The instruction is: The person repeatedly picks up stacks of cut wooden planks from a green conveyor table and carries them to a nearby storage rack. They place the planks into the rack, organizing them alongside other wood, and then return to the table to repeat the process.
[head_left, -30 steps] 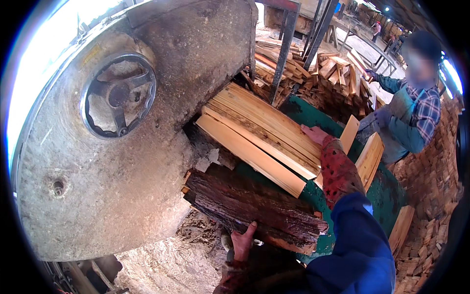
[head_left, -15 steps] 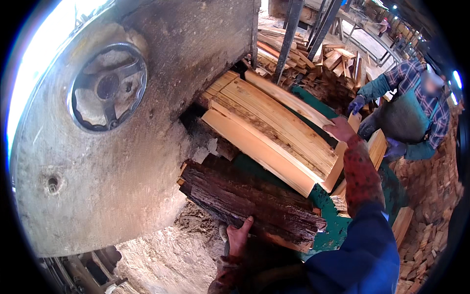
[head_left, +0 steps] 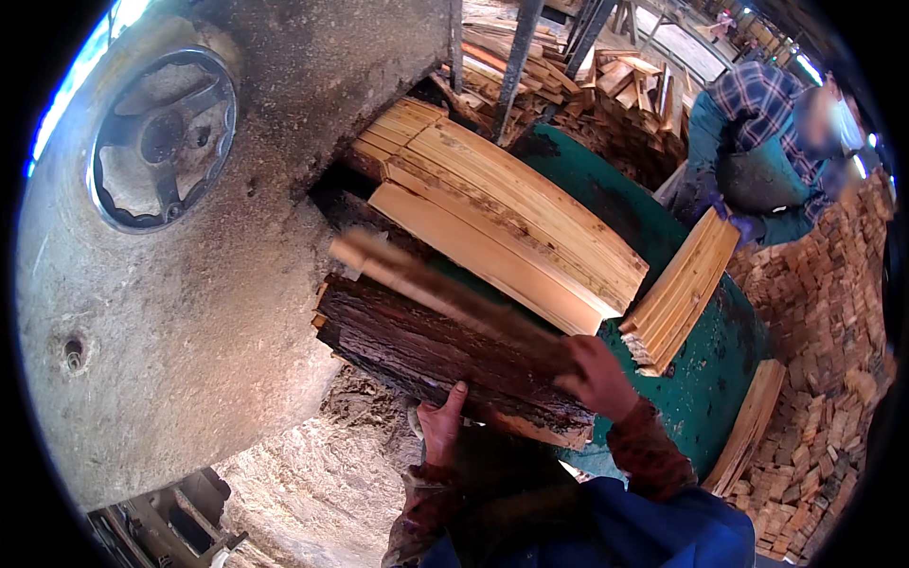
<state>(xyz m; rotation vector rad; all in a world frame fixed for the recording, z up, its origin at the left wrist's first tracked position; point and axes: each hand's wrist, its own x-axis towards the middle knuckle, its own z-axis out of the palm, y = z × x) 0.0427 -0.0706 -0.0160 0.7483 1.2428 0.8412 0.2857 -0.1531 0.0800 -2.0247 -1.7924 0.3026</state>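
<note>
My left hand grips the near side of a dark, bark-covered wood slab, thumb on top and the other fingers mostly hidden. Pale board ends show at the slab's left end. In my right hand is the right end of a narrow wooden board, blurred by motion, lying along the slab's far side. Farther off, a bundle of sawn boards lies side by side on the green table, with a wider pale board along its near edge.
The large machine housing with a handwheel fills the left. A co-worker in purple gloves holds a stack of boards on the green table. Wood pieces are piled at right; sawdust lies below.
My right hand has come nearer, from the bundle's far side to the bark slab, bringing a board. The co-worker's stack has moved off the bundle's end. My view has shifted.
</note>
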